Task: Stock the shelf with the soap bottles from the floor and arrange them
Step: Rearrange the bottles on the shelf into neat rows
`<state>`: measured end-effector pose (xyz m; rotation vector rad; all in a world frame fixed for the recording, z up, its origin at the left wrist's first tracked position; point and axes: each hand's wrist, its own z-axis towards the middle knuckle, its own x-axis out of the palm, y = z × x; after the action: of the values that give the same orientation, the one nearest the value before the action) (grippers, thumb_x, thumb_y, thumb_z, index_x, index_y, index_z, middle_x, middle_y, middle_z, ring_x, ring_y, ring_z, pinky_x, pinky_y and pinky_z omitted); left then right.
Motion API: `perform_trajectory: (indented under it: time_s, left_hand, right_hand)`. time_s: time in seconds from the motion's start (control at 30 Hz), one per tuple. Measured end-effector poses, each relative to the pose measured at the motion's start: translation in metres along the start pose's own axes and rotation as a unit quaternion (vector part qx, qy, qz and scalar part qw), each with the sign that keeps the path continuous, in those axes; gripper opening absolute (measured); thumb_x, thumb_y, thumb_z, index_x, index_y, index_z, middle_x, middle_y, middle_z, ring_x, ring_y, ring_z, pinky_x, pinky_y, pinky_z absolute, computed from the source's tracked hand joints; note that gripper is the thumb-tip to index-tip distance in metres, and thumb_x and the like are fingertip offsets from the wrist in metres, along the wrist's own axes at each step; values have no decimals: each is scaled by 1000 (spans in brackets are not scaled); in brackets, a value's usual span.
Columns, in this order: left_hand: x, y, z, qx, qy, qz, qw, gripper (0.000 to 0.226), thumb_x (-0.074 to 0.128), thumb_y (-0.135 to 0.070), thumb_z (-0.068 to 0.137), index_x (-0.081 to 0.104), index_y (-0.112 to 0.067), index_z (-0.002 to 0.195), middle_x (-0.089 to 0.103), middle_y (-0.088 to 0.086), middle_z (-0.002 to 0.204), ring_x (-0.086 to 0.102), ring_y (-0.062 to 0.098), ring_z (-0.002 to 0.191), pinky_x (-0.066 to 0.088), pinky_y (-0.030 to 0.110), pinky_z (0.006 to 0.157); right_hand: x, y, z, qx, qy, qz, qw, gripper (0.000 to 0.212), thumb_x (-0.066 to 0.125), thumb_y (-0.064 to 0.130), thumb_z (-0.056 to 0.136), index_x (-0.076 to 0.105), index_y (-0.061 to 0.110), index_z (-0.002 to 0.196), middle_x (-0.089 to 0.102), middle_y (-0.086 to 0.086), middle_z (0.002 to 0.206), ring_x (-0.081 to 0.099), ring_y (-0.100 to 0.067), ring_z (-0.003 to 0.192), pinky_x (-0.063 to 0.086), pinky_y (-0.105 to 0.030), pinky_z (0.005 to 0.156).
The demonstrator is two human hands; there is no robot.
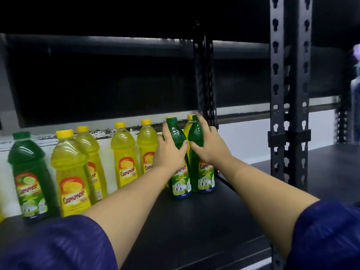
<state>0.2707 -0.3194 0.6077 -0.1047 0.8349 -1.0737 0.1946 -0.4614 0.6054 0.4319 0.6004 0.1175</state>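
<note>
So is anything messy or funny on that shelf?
Nothing spilled or fallen. One green bottle stands alone at the far left beside the yellow bottles, away from the two green ones under the left hand and right hand.

We note black perforated uprights point(289, 90) at right; white wall point(243, 137) behind; blurred purple-white object point(356, 75) at far right, unidentifiable.
</note>
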Motion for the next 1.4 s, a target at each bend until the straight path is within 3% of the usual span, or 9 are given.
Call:
perform_trajectory:
  time_s: [0.13, 0.3, 0.5, 0.7, 0.8, 0.93, 1.07, 1.23, 1.4]
  left_hand:
    - [11, 16, -2, 51, -37, 12, 998, 89, 52, -59, 99, 3, -19, 163, 35, 14, 154, 60, 32, 118, 54, 36, 81]
    - [9, 17, -4, 53, -28, -6, 998, 89, 54, -56, 99, 5, -19, 163, 33, 14, 156, 61, 30, 117, 51, 32, 80]
    - [-21, 14, -32, 52, -30, -4, 998, 91, 56, -55, 98, 7, -16, 163, 31, 10, 159, 56, 28, 126, 45, 27, 84]
    - [-79, 25, -74, 57, -50, -11, 997, 93, 59, -57, 96, 9, -18, 163, 25, 4, 167, 46, 25, 140, 39, 22, 91]
    - [-112, 39, -95, 57, -51, -19, 997, 93, 59, -57, 97, 7, -19, 164, 21, 3, 169, 38, 24, 146, 38, 25, 101]
    - [-157, 66, -113, 51, -55, -25, 997, 92, 60, -56, 96, 7, -23, 164, 21, 0, 169, 31, 19, 150, 35, 26, 109]
    - [-202, 101, -125, 40, -61, -24, 997, 92, 62, -56, 95, 8, -26, 163, 22, -2, 169, 29, 17, 151, 35, 37, 119]
    - [-246, 144, -134, 24, -87, -25, 996, 89, 66, -48, 95, 12, -27, 162, 29, -2, 165, 33, 8, 143, 33, 27, 111]
    - [-279, 197, -129, 3, -91, -35, 995, 87, 67, -53, 92, 15, -33, 160, 38, -3, 160, 43, 15, 143, 43, 41, 115]
  right_hand:
    - [13, -19, -7, -23, -31, 4, 999, 93, 67, 52, 93, 5, 49, 162, 47, -3, 130, 64, -25, 86, 58, -40, 76]
    - [23, -17, -8, -9, -51, 1, 999, 89, 64, 51, 94, 7, 44, 162, 46, -4, 128, 61, -25, 80, 58, -42, 73]
    - [22, 8, -36, -23, -87, 36, 995, 85, 55, 52, 93, 5, 49, 162, 46, -4, 129, 60, -27, 97, 58, -50, 79]
    - [16, 53, -79, -45, -117, 47, 991, 86, 57, 49, 94, 7, 45, 164, 43, -5, 137, 55, -26, 116, 58, -49, 78]
    - [17, 79, -98, -57, -123, 58, 989, 85, 61, 44, 97, 10, 41, 164, 42, -7, 141, 54, -27, 120, 54, -43, 76]
    - [21, 119, -119, -73, -125, 81, 986, 85, 61, 42, 97, 10, 42, 164, 43, -7, 138, 56, -28, 113, 53, -41, 72]
    - [33, 163, -136, -92, -114, 118, 982, 85, 63, 40, 97, 10, 43, 163, 43, -6, 136, 55, -24, 112, 56, -43, 71]
    - [59, 220, -148, -104, -93, 162, 977, 85, 63, 39, 96, 13, 41, 164, 43, -6, 135, 54, -23, 111, 55, -41, 73]
    - [89, 272, -157, -117, -72, 199, 970, 83, 61, 41, 97, 12, 42, 164, 41, -4, 135, 55, -23, 104, 55, -40, 71]
